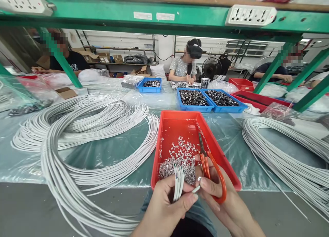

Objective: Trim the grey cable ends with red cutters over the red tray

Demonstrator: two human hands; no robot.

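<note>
My left hand (pixel 167 206) is closed around a small bunch of white cables (pixel 179 185), whose cut ends point up with bits of green and silver showing. One cable end sticks out to the right between thumb and finger. My right hand (pixel 218 192) has orange-handled scissors (pixel 205 161) hooked in it, blades pointing up and away. Its thumb and fingertip pinch a tiny silver piece at that cable's tip. Just beyond both hands lies a red tray (pixel 189 115) holding a heap of small silver foil scraps (pixel 180 158).
Large coils of white cable lie left (pixel 100 161) and right (pixel 288 144). Blue trays (pixel 196 108) of dark small parts stand behind the red tray. A green frame (pixel 154 10) with sockets crosses overhead. Several people sit opposite, one (pixel 183 67) in grey.
</note>
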